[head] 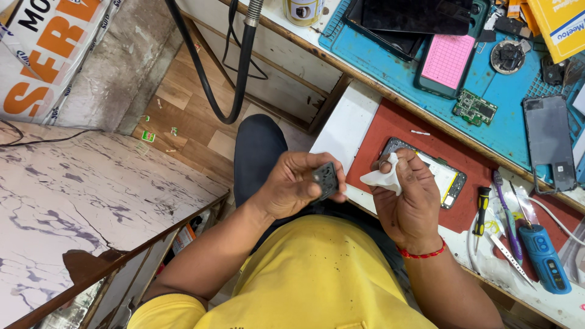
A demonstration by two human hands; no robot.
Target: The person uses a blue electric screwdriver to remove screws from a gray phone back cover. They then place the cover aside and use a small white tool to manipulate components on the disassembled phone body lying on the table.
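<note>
Just above the lap, in front of the yellow shirt point(317, 274), a small dark camera module point(326, 178) is pinched in the left hand point(292, 186), fingers curled tight around it with its face turned toward the other hand. It looks roughly squarish, so no clear long axis can be told. The right hand point(409, 195) is just beside it, to its right, fingers closed on a crumpled white wipe point(382, 176) whose loose corner points at the module; wipe and module are near but not touching, and the right hand is the one that carries the cloth toward the piece. Behind the right hand, on a red mat point(402, 125), lies an opened phone frame point(436, 170) with its pale inner plate showing, partly hidden by the knuckles. To the right of it rest a black-and-yellow screwdriver point(481, 210), a purple-handled tool point(509, 219) and a blue electric screwdriver point(545, 256). Farther up, a blue work mat point(493, 131) bears a green circuit board point(474, 108), a phone back with a pink sheet point(446, 61), a dark screen panel point(414, 15) and a grey phone shell point(548, 143). A black hose point(241, 67) hangs over the bench edge.
</note>
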